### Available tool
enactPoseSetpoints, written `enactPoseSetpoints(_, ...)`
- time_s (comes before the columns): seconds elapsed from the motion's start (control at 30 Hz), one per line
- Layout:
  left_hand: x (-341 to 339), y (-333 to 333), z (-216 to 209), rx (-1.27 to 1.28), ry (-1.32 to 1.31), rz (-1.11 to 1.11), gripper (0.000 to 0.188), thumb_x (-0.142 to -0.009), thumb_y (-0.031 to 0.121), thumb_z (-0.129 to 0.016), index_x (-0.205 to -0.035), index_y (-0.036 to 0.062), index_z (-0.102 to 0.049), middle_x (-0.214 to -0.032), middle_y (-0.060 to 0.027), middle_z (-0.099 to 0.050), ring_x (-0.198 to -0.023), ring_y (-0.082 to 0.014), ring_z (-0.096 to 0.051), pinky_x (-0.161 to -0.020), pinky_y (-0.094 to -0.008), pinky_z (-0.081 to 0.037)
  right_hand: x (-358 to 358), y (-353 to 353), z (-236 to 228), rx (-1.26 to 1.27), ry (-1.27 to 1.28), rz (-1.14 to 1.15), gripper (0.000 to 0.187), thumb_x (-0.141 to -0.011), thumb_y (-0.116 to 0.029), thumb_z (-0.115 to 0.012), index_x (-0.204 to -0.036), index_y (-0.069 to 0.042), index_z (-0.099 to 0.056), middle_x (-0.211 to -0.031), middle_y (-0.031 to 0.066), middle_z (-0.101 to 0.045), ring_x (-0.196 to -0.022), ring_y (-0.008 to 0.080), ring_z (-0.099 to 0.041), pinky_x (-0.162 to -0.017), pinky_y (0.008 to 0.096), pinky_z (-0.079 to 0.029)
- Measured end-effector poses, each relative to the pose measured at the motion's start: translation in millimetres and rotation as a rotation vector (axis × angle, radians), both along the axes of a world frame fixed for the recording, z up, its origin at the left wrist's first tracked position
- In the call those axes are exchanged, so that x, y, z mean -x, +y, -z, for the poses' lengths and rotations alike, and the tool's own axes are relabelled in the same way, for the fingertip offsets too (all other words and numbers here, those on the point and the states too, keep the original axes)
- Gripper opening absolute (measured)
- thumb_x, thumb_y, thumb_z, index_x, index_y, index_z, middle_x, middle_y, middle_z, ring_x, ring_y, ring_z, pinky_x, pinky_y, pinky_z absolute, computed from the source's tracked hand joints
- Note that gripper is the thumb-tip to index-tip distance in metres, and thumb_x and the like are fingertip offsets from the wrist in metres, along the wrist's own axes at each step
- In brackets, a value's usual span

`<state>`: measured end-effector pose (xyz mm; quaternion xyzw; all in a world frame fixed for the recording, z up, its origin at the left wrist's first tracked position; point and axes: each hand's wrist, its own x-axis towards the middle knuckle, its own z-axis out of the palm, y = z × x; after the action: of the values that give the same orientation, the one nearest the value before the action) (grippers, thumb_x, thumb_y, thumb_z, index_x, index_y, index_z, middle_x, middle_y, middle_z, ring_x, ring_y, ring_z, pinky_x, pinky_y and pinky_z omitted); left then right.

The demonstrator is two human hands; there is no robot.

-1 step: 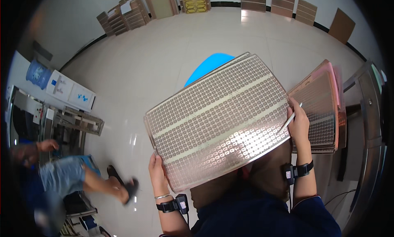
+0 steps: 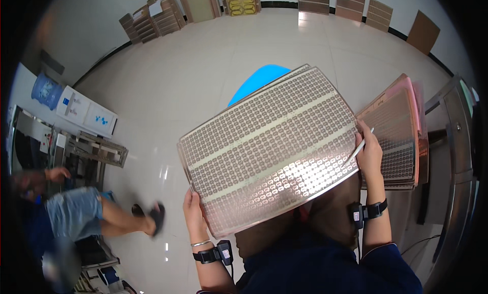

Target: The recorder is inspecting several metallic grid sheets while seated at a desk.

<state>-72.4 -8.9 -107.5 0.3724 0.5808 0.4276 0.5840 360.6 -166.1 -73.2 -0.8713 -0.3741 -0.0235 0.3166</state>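
A thin stack of copper-coloured circuit panels (image 2: 264, 146), covered in rows of small repeated shapes, is held tilted above my lap. My left hand (image 2: 193, 208) grips its lower left edge, the thumb on top and the other fingers hidden below. At the right edge my right hand (image 2: 370, 150) is closed on the same panels. A slim white pen-like tool (image 2: 360, 147) also sits in that hand, its tip pointing down over the top panel. Bright glare washes out part of the pattern near the lower right.
Behind the panels shows a blue rounded surface (image 2: 259, 81). More panels and pink sheets (image 2: 399, 126) stand to my right, beside a metal cabinet (image 2: 460, 151). At left, a seated person (image 2: 76, 212) extends a leg near a water dispenser (image 2: 86, 111). Boards (image 2: 313, 1) lean along the far wall.
The seated person's leg and sandalled foot have shifted slightly left and up. My hands and the panels are almost unmoved.
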Motion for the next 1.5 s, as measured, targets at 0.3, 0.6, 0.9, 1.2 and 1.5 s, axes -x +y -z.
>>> enactPoseSetpoints(0.3, -12, -4, -17, -0.022, -0.024, 0.015, 0.037, -0.099, 0.008, -0.041, -0.133, -0.0076, -0.044, -0.124, -0.0118, -0.057, -0.109, -0.0180, -0.056, -0.095, -0.0299, -0.042, -8, -2, 34, -0.021, -0.102, -0.068, 0.029, -0.090, -0.008, -0.054, -0.119, -0.008, -0.055, -0.130, 0.0224, -0.053, -0.118, 0.0389, -0.052, -0.093, 0.0430, -0.047)
enactPoseSetpoints(0.6, -11, -1, -11, -0.081, 0.015, 0.062, 0.039, -0.099, 0.009, -0.042, -0.134, -0.0086, -0.042, -0.125, -0.0138, -0.056, -0.111, -0.0189, -0.055, -0.096, -0.0298, -0.041, -9, -3, 38, 0.021, -0.232, -0.078, 0.030, -0.090, -0.007, -0.053, -0.120, -0.007, -0.055, -0.132, 0.0219, -0.051, -0.125, 0.0379, -0.047, -0.100, 0.0439, -0.041)
enactPoseSetpoints(0.9, -14, -11, -45, -0.178, 0.157, -0.054, 0.044, -0.100, 0.017, -0.045, -0.135, -0.0097, -0.040, -0.124, -0.0168, -0.056, -0.110, -0.0211, -0.056, -0.096, -0.0308, -0.043, -12, 0, 36, -0.151, 0.052, -0.130, 0.029, -0.088, -0.002, -0.054, -0.116, -0.006, -0.060, -0.127, 0.0209, -0.057, -0.115, 0.0336, -0.057, -0.094, 0.0386, -0.046)
enactPoseSetpoints(1.2, -14, -6, -52, -0.138, -0.113, -0.042, 0.043, -0.101, 0.021, -0.043, -0.132, -0.0085, -0.043, -0.123, -0.0169, -0.057, -0.110, -0.0215, -0.058, -0.095, -0.0322, -0.046, -9, -4, 40, -0.056, -0.013, -0.101, 0.029, -0.093, -0.008, -0.051, -0.121, -0.003, -0.056, -0.133, 0.0257, -0.049, -0.124, 0.0400, -0.047, -0.099, 0.0415, -0.041)
enactPoseSetpoints(1.5, -9, -1, -51, -0.041, -0.117, -0.031, 0.042, -0.099, 0.014, -0.044, -0.134, -0.0101, -0.040, -0.129, -0.0185, -0.053, -0.117, -0.0218, -0.052, -0.098, -0.0320, -0.043, 0, -1, 37, -0.023, -0.145, -0.097, 0.031, -0.092, -0.005, -0.049, -0.123, -0.005, -0.055, -0.133, 0.0270, -0.048, -0.126, 0.0409, -0.044, -0.101, 0.0448, -0.039)
